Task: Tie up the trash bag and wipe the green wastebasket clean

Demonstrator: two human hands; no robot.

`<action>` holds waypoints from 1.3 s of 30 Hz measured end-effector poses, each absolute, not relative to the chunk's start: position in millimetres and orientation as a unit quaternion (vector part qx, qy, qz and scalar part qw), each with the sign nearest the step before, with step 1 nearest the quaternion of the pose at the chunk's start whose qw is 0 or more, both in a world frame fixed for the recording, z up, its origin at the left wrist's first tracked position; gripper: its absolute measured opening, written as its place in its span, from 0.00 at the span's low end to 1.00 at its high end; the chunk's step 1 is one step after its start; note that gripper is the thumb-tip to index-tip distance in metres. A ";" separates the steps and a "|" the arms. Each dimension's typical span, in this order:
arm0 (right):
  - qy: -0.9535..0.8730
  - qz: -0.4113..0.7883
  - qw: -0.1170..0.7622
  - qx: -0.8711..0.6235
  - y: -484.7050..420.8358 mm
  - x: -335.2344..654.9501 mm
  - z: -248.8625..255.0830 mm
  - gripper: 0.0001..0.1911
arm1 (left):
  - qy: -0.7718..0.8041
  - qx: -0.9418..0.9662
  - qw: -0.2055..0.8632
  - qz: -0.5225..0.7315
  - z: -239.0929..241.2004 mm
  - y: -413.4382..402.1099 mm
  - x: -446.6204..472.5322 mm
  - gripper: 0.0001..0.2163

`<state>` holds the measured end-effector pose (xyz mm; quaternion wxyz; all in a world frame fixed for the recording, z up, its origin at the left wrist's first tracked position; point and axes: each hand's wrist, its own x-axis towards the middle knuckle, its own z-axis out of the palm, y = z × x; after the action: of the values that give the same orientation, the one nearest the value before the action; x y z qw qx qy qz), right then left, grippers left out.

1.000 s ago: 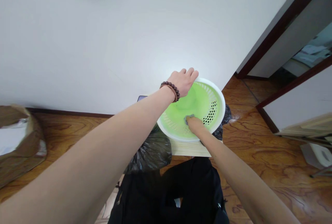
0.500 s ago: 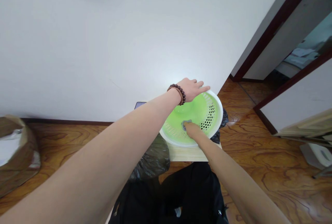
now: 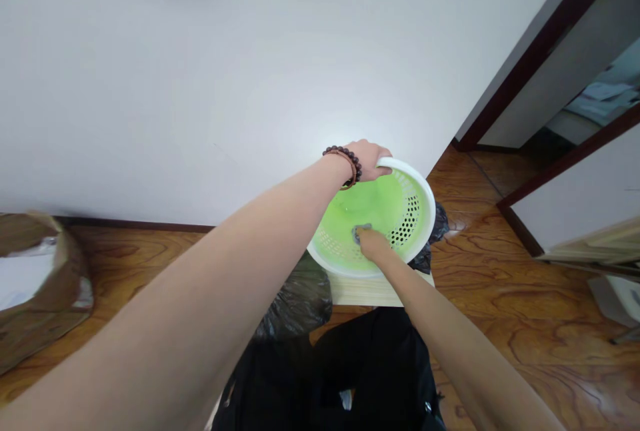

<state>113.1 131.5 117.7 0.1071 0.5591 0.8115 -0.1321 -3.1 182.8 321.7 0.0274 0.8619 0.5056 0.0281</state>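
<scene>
A green plastic basket [image 3: 383, 201] with a white rim and rows of holes stands tilted toward me on a small pale wooden table [image 3: 367, 292]. My left hand [image 3: 369, 159], with a beaded bracelet at the wrist, is closed on the basket's far rim, thumb inside. Inside the basket, my right hand [image 3: 373, 243] is closed on a small grey cloth [image 3: 358, 231], pressed against the green inner surface. Most of the cloth is hidden by the fingers.
Dark plastic bags [image 3: 300, 298] hang by the table's left side, and more black plastic [image 3: 431, 244] shows at its right. A cardboard box [image 3: 45, 284] with papers stands on the wooden floor at left. A white wall [image 3: 225, 84] rises behind; a doorway lies to the right.
My left hand has gone from lying with fingers outstretched over the far rim to gripping it. The right hand stays inside with the cloth. The whole view has shifted slightly.
</scene>
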 end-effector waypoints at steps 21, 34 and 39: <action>0.807 -0.024 0.108 0.580 139.9 124.2 123.8 0.19 | 0.526 0.850 0.029 0.031 322.6 181.3 4.9 0.21; 0.812 -0.131 0.129 0.553 126.2 96.5 124.9 0.18 | 0.532 0.846 0.026 0.021 324.7 181.1 -0.4 0.21; 0.788 -0.049 0.150 0.595 138.1 115.1 130.8 0.18 | 0.531 0.846 0.039 0.036 324.4 180.3 1.8 0.21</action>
<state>115.1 138.1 130.8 0.1498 0.5950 0.7881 -0.0494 1.8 180.3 324.4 0.0392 0.8459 0.5307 0.0362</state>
